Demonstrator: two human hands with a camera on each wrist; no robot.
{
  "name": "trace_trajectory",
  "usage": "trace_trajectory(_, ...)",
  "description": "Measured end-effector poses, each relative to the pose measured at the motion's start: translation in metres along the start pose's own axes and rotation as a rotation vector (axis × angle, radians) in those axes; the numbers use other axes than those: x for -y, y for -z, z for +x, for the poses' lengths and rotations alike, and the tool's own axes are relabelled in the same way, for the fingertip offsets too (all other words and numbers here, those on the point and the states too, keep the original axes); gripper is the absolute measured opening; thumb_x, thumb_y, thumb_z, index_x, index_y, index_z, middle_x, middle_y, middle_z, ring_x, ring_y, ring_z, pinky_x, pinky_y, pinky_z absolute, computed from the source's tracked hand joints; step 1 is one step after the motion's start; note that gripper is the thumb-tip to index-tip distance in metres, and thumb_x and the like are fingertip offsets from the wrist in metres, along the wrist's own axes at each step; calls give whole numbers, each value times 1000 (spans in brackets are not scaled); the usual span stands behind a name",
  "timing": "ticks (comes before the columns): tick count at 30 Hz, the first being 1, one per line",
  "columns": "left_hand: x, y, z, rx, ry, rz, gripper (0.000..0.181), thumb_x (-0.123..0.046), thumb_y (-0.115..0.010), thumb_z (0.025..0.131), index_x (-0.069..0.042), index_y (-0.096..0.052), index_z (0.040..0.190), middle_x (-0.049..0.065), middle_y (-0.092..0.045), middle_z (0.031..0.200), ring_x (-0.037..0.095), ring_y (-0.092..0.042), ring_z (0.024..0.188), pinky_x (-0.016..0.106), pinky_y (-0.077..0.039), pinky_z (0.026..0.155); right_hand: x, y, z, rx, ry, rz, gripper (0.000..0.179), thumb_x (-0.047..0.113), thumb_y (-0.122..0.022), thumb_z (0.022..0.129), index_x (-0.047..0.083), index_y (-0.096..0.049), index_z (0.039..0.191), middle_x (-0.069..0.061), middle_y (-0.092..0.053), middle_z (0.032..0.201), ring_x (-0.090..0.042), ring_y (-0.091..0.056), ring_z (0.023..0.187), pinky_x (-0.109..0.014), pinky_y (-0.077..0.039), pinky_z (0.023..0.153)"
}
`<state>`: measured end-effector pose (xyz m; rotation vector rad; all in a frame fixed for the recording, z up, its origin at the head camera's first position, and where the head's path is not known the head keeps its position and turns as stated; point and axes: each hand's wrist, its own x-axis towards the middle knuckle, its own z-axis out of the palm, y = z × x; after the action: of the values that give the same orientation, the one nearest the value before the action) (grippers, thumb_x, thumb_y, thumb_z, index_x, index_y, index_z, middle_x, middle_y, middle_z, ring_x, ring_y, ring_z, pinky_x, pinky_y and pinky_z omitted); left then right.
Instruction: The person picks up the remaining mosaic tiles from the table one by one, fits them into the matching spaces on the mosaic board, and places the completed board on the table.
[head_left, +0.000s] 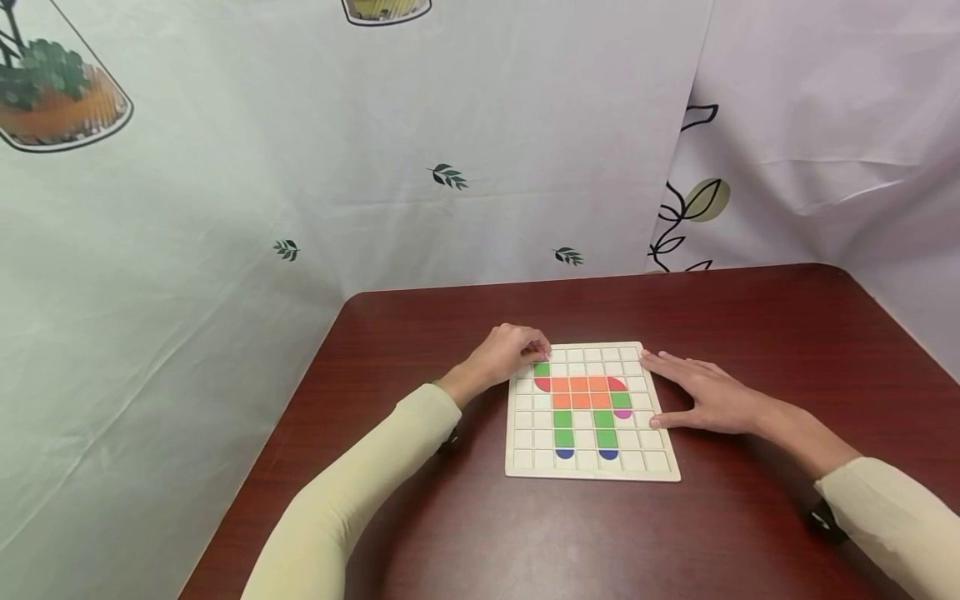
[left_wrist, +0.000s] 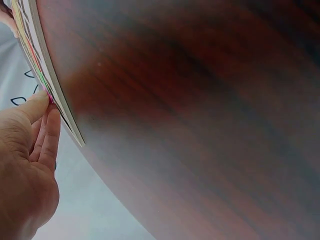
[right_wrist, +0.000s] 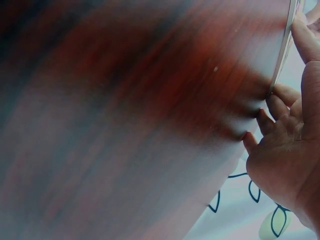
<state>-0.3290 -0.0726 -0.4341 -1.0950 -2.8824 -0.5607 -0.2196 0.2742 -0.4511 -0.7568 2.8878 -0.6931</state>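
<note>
A square white grid board (head_left: pixel 525 465) lies flat on the table, holding a figure of flat coloured tiles. Orange squares (head_left: pixel 579 392) form its body, and green squares (head_left: pixel 563 428) run down two legs to blue half-round tiles (head_left: pixel 608 455). Red rounded tiles (head_left: pixel 618 384) sit at the shoulders, with a magenta half-round tile (head_left: pixel 622 414) on the right. My left hand (head_left: pixel 506 352) is at the top left corner, thumb and fingertips pinching a small magenta tile (left_wrist: pixel 50 96) mostly hidden by them. My right hand (head_left: pixel 708 396) rests fingers and thumb along the board's right edge, spread.
The dark red-brown wooden table (head_left: pixel 615 542) extends around the board on all sides. Behind it hangs a pale cloth (head_left: pixel 510 125) printed with leaves and potted plants. Its far edge (head_left: pixel 600 279) meets the cloth.
</note>
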Motion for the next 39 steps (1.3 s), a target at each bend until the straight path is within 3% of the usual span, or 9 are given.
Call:
trace_trajectory(14, -1, 0, 0, -22, -22, 31, 16, -20, -79, 99, -16, -79, 114, -4, -78, 108, 7, -69, 97, 22, -55, 89, 1, 0, 0, -3, -1, -5, 110, 70, -79, 83, 6, -39, 163, -18, -37, 168, -48, -29, 154, -69, -25, 115)
trace_trajectory(23, -2, 15, -2, -69, 5, 74, 17, -26, -77, 101, -19, -80, 116, -4, -78, 110, 10, -68, 96, 28, -56, 88, 2, 1, -1, 1, -5, 2, 109, 68, -80, 83, 5, -41, 162, -19, -37, 168, -48, -29, 154, -70, -25, 115)
trace_trajectory(31, 3, 29, -9, -55, 12, 90, 34, -34, -75, 102, -20, -73, 133, -5, -74, 130, 14, -66, 122, 37, -53, 103, 2, 0, 0, -1, 1, 0, 109, 69, -80, 83, 5, -41, 163, -19, -37, 168, -48, -29, 154, -70, -25, 115)
trace_trajectory(39, 12, 40, -29, -5, 26, 107, 56, -41, -75, 101, -19, -60, 151, -1, -64, 147, 18, -59, 135, 42, -48, 112, 3, 0, -1, -5, 5, -9, 108, 68, -80, 84, 5, -42, 162, -19, -39, 167, -48, -30, 154, -70, -27, 114)
